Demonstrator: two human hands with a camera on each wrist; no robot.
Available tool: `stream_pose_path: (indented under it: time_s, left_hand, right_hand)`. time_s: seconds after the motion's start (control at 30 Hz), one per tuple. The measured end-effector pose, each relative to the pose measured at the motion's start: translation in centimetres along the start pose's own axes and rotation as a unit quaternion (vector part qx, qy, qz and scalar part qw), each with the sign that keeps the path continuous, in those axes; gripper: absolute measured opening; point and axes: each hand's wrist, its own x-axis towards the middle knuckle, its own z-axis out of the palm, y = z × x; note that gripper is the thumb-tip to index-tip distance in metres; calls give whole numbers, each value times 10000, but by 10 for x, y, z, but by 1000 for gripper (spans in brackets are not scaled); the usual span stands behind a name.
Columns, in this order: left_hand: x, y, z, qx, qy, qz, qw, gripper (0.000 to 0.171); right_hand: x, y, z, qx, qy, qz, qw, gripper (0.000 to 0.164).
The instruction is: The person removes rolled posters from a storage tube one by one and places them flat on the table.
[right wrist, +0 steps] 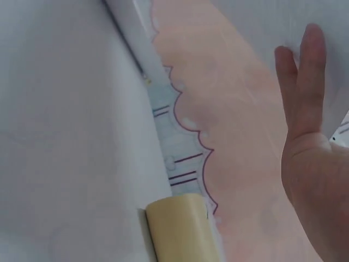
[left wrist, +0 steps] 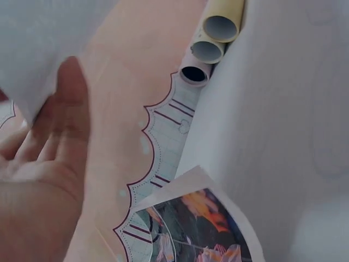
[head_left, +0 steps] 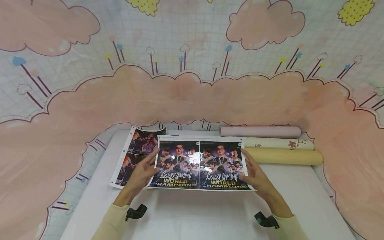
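Note:
A glossy printed poster sheet [head_left: 178, 163] with two matching "World Champions" pictures is held up over the white table, tilted toward the head camera. My left hand [head_left: 140, 175] pinches its left edge, thumb on the front and fingers behind. The right hand [head_left: 258, 175] grips the opposite edge in the same way. In the left wrist view, the fingers of the left hand [left wrist: 52, 136] lie against the sheet's pale back [left wrist: 43, 43]. From the right wrist, two fingers of the right hand [right wrist: 308, 103] show stretched along that back.
Behind the sheet at the left lies another photo print [head_left: 126, 166], partly covered. Three rolls stand in a row at the back right: pink [head_left: 259, 131], floral white [head_left: 279, 143] and yellow [head_left: 285, 156]. A patterned cloth [head_left: 186, 96] hangs behind the white table [head_left: 192, 220].

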Motion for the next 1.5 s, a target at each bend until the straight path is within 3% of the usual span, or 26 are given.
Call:
stream_pose_path:
  time_s: [0.23,0.47,0.77,0.93,1.0,1.17,1.4,1.5]
  left_hand:
    - [-4,2,-5,8,-852,-107,9963,100]
    - [-5,4,-9,-47,-1412,-220,9897,108]
    - [-6,1,-3,376,-1405,-265,9890,108]
    - [-6,2,7,799,-1298,-438,9873,112]
    - [-5,1,12,1253,-1162,-453,9843,112]
    - [1,-5,25,2055,-950,-480,9729,116]
    - [9,-10,44,2167,-1099,-520,9686,116]
    - [13,-12,53,2231,-1104,-646,9664,115]
  right_hand:
    - [-6,-6,-8,624,-447,86,9970,98]
    - [-10,-7,-11,384,-427,57,9983,103]
    - [-11,-5,-13,83,-524,43,9986,106]
    - [-14,-4,-13,-707,-220,489,9961,110]
    - [-16,-4,-14,-1401,90,744,9873,111]
    - [-21,-1,-17,-2806,695,1204,9497,117]
    - [-30,3,-26,-3083,925,1504,9348,121]
    - [-34,3,-31,-3398,1031,1601,9210,120]
